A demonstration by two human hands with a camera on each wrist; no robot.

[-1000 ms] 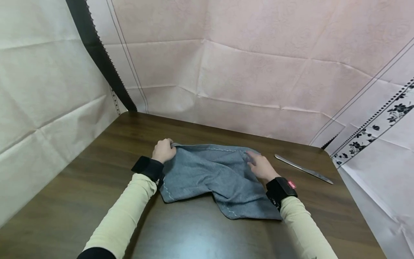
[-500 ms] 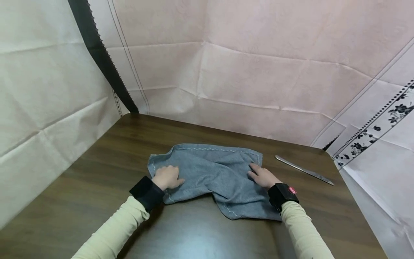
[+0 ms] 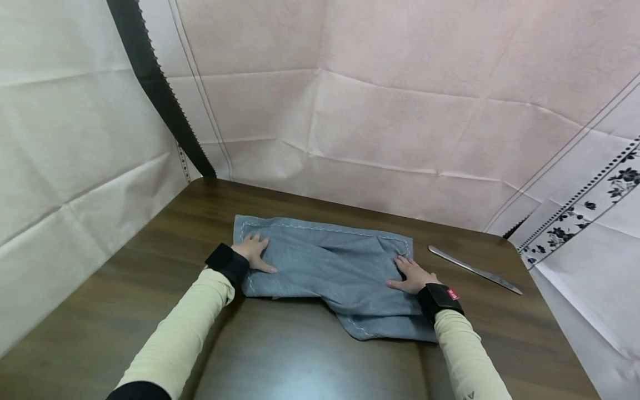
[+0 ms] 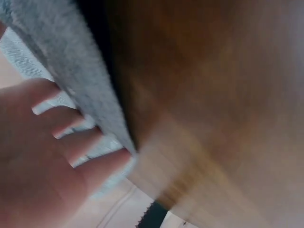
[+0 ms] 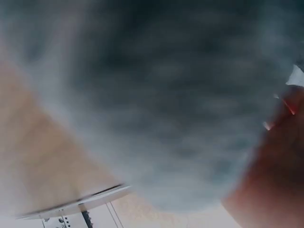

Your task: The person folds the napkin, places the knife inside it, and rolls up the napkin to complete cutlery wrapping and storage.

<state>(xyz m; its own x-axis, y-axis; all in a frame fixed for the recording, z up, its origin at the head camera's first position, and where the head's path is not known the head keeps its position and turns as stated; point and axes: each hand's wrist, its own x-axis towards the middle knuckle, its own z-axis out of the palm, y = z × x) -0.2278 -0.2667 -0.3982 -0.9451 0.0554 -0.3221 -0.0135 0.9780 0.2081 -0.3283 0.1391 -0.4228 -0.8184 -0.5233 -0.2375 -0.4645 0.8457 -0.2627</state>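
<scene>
I press my left hand [image 3: 254,253] and my right hand [image 3: 413,275] flat, fingers straight and each grip holding nothing, on the left and right ends of the grey cloth [image 3: 325,264] spread on the brown wooden surface [image 3: 150,266], a metal ruler [image 3: 475,270] lying just beside it.

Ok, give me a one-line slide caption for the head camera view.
Both hands press a gray cloth flat on a dark wooden table.

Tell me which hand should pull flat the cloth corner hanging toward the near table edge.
Right hand, probably: it lies flat on the grey cloth just above that loose corner, while the left hand presses the far side.
</scene>
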